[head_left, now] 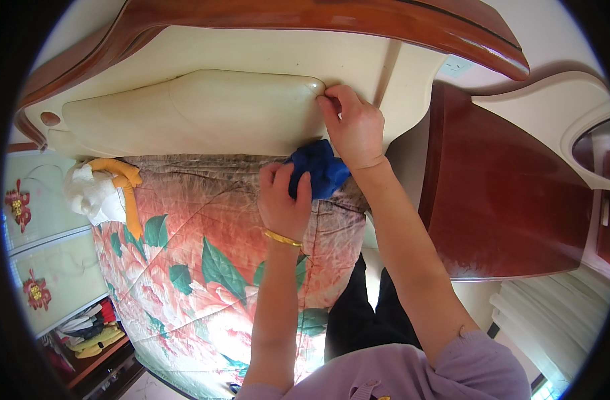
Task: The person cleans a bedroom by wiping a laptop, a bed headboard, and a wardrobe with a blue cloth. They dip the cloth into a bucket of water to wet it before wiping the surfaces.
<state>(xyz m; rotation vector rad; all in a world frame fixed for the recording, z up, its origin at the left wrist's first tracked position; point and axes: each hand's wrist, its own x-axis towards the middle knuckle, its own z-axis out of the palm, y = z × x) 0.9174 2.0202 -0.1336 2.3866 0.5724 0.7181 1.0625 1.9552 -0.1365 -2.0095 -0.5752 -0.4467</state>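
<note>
A crumpled blue cloth is in my left hand, thumb and fingers closed on its left side, just above the bed at the foot of the headboard. Higher up and to the right, my right hand pinches at the rounded right end of the cream headboard pad. The fingertips there touch the pad's edge, and part of the grip is hidden behind the fingers. A gold bracelet circles my left wrist. Below both hands lies the flowered bedspread, darker and wrinkled along the headboard.
Glossy red-brown wood trims the headboard's top. A dark red bedside cabinet stands close on the right. At the bed's far left corner lies a white and orange plush toy. A wardrobe with folded clothes is at the left.
</note>
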